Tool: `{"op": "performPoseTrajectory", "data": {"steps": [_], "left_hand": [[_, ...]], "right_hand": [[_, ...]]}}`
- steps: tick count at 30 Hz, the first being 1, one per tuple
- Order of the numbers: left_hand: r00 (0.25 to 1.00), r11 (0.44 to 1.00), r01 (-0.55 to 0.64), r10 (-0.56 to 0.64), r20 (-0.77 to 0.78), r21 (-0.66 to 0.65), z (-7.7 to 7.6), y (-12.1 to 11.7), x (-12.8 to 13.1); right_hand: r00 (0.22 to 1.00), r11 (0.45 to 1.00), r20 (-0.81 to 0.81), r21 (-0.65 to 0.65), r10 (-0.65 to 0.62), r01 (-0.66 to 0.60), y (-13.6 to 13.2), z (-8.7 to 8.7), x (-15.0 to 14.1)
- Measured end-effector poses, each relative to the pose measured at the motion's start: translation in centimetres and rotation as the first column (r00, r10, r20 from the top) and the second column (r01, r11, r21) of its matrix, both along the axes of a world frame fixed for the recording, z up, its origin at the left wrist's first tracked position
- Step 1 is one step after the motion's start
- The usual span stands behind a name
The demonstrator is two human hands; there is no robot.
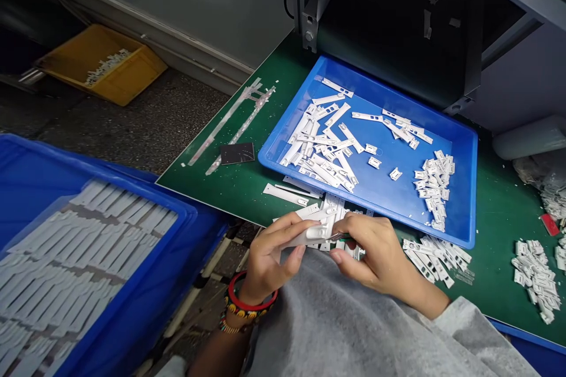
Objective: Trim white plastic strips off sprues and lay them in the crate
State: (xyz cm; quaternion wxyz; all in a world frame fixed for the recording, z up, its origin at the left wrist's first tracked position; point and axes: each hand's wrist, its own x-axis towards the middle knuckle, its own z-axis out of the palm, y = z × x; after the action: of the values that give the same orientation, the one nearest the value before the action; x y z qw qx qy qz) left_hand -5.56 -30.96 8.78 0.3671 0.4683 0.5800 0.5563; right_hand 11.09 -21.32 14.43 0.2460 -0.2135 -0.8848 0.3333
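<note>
2 hands [375, 250] pinching white plastic strip [309, 234]

**White Plastic Strip in Both Hands**

A flat white plastic strip [307, 234] is pinched between the thumb and fingers of the left hand [269, 262], lying slightly tilted. A thin metal tool [338, 237], partly hidden, is pinched in the right hand [375, 253], with its tip close to the strip. Similar slotted white strips [331, 211] are heaped loosely just beyond both hands, overlapping at varied angles.
</note>
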Motion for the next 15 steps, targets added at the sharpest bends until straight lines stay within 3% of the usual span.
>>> {"op": "performPoseTrajectory", "data": {"steps": [5,9,15], "left_hand": [[0.997,1.000,0.008,-0.006,-0.070,0.015,-0.53,-0.37,0.04],[0.993,0.995,0.000,0.012,-0.119,0.100,-0.69,-0.49,0.11],[0.972,0.990,-0.063,0.090,-0.215,0.128,-0.72,-0.48,0.44]], "right_hand": [[0.999,0.997,0.045,0.076,-0.010,0.006,0.11,-0.45,-0.37],[0.999,0.993,0.049,0.120,-0.022,0.016,0.07,-0.46,-0.54],[0.996,0.995,0.088,0.101,-0.008,-0.001,-0.03,-0.87,-0.55]]}}
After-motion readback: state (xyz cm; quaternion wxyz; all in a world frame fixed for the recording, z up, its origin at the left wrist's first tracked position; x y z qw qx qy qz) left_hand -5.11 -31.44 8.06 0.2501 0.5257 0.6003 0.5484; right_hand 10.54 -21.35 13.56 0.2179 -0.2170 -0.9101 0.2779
